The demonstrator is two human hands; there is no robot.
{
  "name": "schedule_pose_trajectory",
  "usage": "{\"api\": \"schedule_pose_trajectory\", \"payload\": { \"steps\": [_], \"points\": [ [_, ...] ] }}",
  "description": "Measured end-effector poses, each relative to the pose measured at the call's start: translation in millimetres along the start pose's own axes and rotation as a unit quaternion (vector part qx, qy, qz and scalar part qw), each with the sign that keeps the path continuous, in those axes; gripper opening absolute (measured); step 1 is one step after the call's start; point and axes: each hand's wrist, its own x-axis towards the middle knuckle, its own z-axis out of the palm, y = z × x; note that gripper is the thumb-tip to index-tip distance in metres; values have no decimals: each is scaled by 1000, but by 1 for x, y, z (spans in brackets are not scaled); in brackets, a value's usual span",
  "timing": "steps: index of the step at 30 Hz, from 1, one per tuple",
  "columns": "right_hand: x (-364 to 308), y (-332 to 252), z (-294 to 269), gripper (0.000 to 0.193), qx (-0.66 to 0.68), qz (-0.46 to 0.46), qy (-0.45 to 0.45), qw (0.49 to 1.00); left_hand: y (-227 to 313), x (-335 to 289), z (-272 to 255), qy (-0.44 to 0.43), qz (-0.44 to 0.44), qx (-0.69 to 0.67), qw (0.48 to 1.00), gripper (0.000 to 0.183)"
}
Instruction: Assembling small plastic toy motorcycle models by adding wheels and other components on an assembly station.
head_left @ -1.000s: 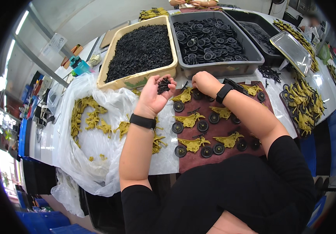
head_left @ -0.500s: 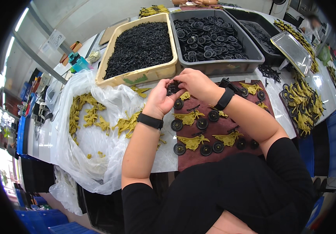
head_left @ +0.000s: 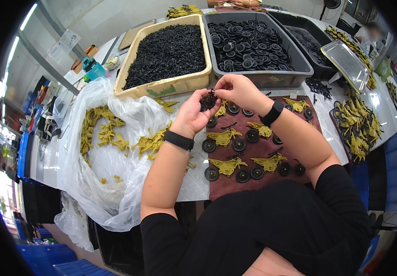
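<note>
My left hand is cupped around a small heap of black plastic parts, held above the left edge of a maroon mat. Thumb and fingertips of my right hand are pinched together at the heap's edge; whatever lies between them is too small to make out. On the mat, yellow toy motorcycle bodies lie in rows with black wheels beside them. Thin black handlebar-like pieces lie above several bodies. My right forearm hides part of the mat.
Beyond my hands stand a cream tub of small black parts and a grey tub of black wheels. A clear plastic bag with yellow bodies lies at left. Wheeled yellow motorcycles are piled at right. Another person's hands show far back.
My right hand has drawn slightly back from the left palm, its fingertips still pinched. My left hand has opened a little, so more of the black heap shows.
</note>
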Motion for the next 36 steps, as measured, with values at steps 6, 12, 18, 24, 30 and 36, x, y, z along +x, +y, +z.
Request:
{"api": "schedule_pose_trajectory", "payload": {
  "steps": [6, 12, 18, 24, 30, 36],
  "points": [
    [-3, 4, 2, 16, 39, 0, -8, 999, -4, 1, 1, -28, -3, 28, 999, 19],
    [-3, 9, 2, 18, -216, -217, 67, 950, -6, -2, 2, -32, 54, 114, 991, 19],
    [-7, 0, 1, 13, 18, 7, 18, 1000, 4, -2, -7, -38, 50, 111, 992, 14],
    [-15, 4, -8, 18, 110, 89, -6, 990, 9, 0, -1, 25, 106, 375, 921, 17],
    [-23, 27, 3, 12, -200, -11, -43, 979, 14, 35, -16, -9, 194, 784, 589, 24],
    [-25, 45, 16, 12, -294, -40, -16, 955, 11, 46, -6, 10, 156, 834, 529, 25]
  ]
}}
